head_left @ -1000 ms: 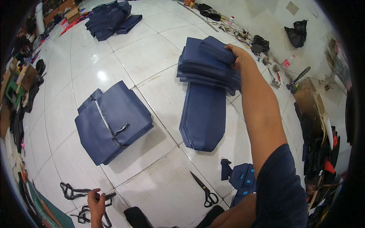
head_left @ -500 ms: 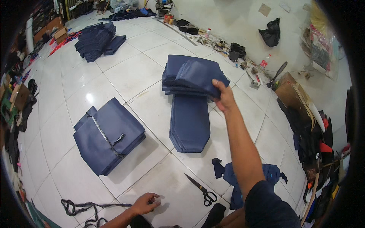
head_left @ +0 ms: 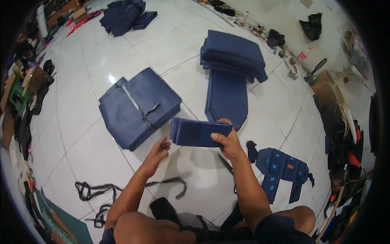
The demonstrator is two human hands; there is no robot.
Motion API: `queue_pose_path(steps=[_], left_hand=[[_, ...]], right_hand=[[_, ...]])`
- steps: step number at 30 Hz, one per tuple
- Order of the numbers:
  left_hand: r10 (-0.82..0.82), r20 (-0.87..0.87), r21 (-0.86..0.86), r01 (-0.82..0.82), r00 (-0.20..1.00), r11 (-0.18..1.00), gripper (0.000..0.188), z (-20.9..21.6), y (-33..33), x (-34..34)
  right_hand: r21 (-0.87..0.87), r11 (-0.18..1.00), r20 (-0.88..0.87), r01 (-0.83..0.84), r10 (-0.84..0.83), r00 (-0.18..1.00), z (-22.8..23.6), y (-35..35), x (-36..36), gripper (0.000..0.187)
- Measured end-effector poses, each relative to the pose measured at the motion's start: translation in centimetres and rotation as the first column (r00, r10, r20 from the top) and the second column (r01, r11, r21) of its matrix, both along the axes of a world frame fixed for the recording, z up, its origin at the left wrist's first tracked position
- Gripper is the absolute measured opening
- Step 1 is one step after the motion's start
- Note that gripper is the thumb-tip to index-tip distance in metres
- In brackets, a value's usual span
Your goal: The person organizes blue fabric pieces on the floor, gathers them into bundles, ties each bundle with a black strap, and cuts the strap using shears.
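My right hand (head_left: pixel 228 140) grips a thin stack of navy fabric pieces (head_left: pixel 199 133) by its right end, thumb on top. Close to the stack's left end, my left hand (head_left: pixel 157 153) has its fingers apart and holds nothing. Left of centre lies a bundle of navy panels (head_left: pixel 140 105), tied with a dark strip. Beyond my right hand, a pile of long navy panels (head_left: pixel 227 97) with cut corners lies on the floor, and a folded navy stack (head_left: pixel 233 51) rests across its far end. Scissors (head_left: pixel 226 162) lie partly hidden behind my right forearm.
A dark fabric strip (head_left: pixel 97 188) trails over the tiles at lower left. At right lies a navy sewn piece (head_left: pixel 284 166) with blue and orange marks. More navy stacks (head_left: pixel 124 18) sit far back. Boxes and clutter (head_left: pixel 325 93) line the right wall.
My right hand has drawn back from the far pile with a thin stack of navy pieces. My left hand has risen toward that stack. The view has tilted downward.
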State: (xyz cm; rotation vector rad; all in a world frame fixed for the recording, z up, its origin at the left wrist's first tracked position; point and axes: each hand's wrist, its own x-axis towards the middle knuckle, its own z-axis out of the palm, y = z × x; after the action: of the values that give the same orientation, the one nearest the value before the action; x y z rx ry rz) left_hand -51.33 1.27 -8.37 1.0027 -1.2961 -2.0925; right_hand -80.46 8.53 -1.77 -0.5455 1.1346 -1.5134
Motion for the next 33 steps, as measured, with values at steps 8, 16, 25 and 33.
queue_pose_path(steps=[8, 16, 25, 33], left_hand=[[-0.091, 0.097, 0.066, 0.085, 0.991, 0.994, 0.078, -2.2, 2.2, -1.1], [-0.022, 0.269, -0.38, 0.127, 0.963, 0.916, 0.068, -7.5, 3.0, 0.3], [0.043, 0.287, -0.595, 0.143, 0.957, 0.791, 0.077, -10.2, 3.9, 0.6], [-0.037, 0.328, -0.587, 0.234, 0.944, 0.775, 0.074, -9.3, 3.3, 0.9]], right_hand=[[0.259, 0.949, -0.244, -0.181, 0.245, 0.938, -7.3, 4.5, 5.3, 0.069], [0.194, 0.955, -0.482, -0.224, 0.292, 0.826, -11.9, 6.0, 6.6, 0.071], [0.149, 0.969, -0.66, -0.197, 0.246, 0.709, -13.4, 6.5, 7.0, 0.099], [0.274, 0.935, -0.648, -0.224, 0.352, 0.676, -12.6, 6.3, 7.2, 0.099]])
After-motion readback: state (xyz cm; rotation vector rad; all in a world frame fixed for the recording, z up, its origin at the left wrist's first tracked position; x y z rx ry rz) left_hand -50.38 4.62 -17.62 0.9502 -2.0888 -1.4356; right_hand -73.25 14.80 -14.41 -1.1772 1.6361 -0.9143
